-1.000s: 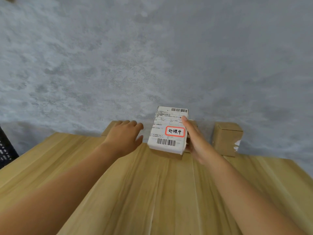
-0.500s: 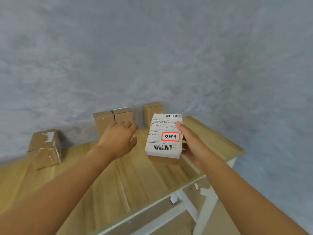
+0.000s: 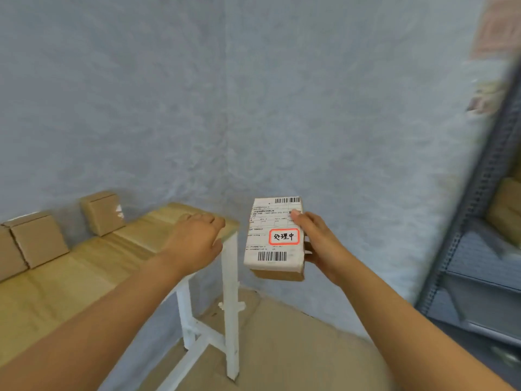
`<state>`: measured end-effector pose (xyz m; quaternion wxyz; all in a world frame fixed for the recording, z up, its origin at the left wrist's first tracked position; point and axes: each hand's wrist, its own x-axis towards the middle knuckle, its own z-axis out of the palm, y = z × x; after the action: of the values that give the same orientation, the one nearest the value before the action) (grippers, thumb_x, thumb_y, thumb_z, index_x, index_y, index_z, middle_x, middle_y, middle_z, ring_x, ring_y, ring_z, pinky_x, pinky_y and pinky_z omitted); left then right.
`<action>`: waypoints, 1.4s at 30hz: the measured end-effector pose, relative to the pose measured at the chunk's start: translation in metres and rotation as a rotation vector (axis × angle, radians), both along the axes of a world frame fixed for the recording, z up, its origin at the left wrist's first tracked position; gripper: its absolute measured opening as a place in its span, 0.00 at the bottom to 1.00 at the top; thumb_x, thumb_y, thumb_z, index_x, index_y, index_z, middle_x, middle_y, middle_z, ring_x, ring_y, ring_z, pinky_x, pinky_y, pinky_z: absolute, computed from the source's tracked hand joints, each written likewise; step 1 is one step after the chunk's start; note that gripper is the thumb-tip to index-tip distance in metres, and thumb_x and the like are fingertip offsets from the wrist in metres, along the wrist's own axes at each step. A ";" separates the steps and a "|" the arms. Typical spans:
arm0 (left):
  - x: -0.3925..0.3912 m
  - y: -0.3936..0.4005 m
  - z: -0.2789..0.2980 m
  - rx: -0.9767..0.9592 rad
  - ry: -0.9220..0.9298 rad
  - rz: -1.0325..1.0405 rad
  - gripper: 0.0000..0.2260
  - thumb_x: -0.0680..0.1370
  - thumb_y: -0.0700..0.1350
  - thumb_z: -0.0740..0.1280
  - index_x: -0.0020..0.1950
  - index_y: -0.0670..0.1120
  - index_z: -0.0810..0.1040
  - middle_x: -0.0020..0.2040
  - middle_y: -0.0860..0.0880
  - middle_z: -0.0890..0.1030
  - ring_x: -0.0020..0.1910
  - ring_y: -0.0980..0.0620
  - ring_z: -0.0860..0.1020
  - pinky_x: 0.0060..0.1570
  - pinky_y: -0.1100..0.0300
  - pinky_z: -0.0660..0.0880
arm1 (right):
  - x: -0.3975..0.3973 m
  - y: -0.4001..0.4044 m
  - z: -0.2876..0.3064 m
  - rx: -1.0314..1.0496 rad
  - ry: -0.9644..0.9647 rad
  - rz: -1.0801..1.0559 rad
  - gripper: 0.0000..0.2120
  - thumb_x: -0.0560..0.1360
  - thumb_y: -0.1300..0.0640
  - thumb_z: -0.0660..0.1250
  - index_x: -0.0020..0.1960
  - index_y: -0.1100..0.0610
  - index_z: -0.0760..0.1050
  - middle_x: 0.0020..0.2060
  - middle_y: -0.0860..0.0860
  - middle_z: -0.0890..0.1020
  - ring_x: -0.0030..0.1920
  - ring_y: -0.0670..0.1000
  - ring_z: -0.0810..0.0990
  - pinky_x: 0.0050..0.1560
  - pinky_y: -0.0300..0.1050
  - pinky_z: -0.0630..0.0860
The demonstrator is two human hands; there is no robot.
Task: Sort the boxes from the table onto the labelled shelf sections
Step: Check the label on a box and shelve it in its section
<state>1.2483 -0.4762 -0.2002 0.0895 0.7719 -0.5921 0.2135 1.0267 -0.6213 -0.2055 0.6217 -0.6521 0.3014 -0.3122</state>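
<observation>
Swung right since before, table [image 3: 84, 266] now lower left. Right hand [image 3: 318, 246] grips labelled box [image 3: 275, 235] at centre, in the air beyond the table's corner. Left hand [image 3: 194, 241] hovering, fingers seemingly relaxed, empty. Blurred shelf [image 3: 476, 249] far right.

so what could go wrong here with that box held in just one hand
The labelled box is gripped by the right hand alone, off the table and over bare floor, so a slip would probably drop it. The left hand holds nothing and gives no support. The shelf is blurred at the right edge, so its section labels cannot be read yet; misplacing is possible.
</observation>
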 end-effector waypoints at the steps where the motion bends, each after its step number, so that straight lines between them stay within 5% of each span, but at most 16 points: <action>1: -0.025 -0.010 0.001 -0.019 0.004 -0.038 0.14 0.79 0.49 0.63 0.63 0.46 0.76 0.55 0.46 0.79 0.58 0.42 0.76 0.56 0.51 0.68 | -0.031 -0.003 0.001 -0.011 0.001 -0.031 0.32 0.77 0.38 0.65 0.75 0.49 0.61 0.55 0.50 0.85 0.53 0.53 0.85 0.54 0.52 0.81; 16: -0.403 -0.153 0.002 -0.124 -0.021 -0.589 0.14 0.79 0.49 0.66 0.62 0.45 0.79 0.52 0.47 0.82 0.51 0.43 0.80 0.54 0.50 0.72 | -0.453 -0.035 -0.002 0.028 -0.013 -0.462 0.35 0.72 0.34 0.68 0.73 0.48 0.65 0.55 0.50 0.86 0.53 0.53 0.86 0.58 0.59 0.80; 21: -0.490 -0.207 0.013 -0.124 -0.050 -0.719 0.12 0.77 0.48 0.67 0.57 0.44 0.80 0.48 0.46 0.82 0.48 0.43 0.80 0.51 0.49 0.74 | -0.544 -0.056 0.007 0.005 -0.016 -0.596 0.45 0.64 0.29 0.71 0.74 0.49 0.64 0.55 0.50 0.86 0.54 0.54 0.85 0.61 0.61 0.78; 26: -0.585 -0.274 0.022 -0.186 -0.063 -0.856 0.09 0.75 0.45 0.68 0.52 0.43 0.79 0.44 0.45 0.80 0.45 0.41 0.79 0.45 0.52 0.70 | -0.632 -0.098 0.019 -0.014 -0.049 -0.731 0.30 0.75 0.37 0.68 0.71 0.49 0.67 0.53 0.51 0.86 0.53 0.54 0.86 0.61 0.60 0.79; 32: -0.685 -0.357 0.034 -0.173 -0.046 -0.922 0.12 0.79 0.48 0.63 0.60 0.46 0.78 0.54 0.49 0.81 0.55 0.45 0.78 0.57 0.50 0.72 | -0.720 -0.148 0.028 -0.030 -0.060 -0.790 0.30 0.75 0.37 0.67 0.72 0.50 0.66 0.54 0.51 0.86 0.53 0.54 0.86 0.54 0.54 0.82; 39: -0.801 -0.405 0.038 -0.138 -0.117 -0.957 0.10 0.79 0.50 0.63 0.55 0.46 0.76 0.50 0.48 0.79 0.53 0.45 0.77 0.52 0.52 0.70 | -0.830 -0.186 0.028 -0.015 -0.089 -0.830 0.24 0.79 0.42 0.65 0.71 0.52 0.68 0.55 0.53 0.85 0.51 0.53 0.86 0.42 0.46 0.83; 42: -0.850 -0.423 0.041 -0.173 -0.124 -0.951 0.10 0.79 0.49 0.63 0.56 0.46 0.77 0.47 0.49 0.78 0.49 0.46 0.77 0.50 0.52 0.72 | -0.882 -0.209 0.025 -0.032 -0.090 -0.824 0.26 0.78 0.40 0.65 0.70 0.52 0.69 0.55 0.52 0.86 0.53 0.54 0.86 0.51 0.52 0.83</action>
<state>0.3980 -0.8990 -0.1595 0.2056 0.3912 -0.8636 0.2427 0.1444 -0.8301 -0.1804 0.4469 -0.4725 0.5048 -0.5677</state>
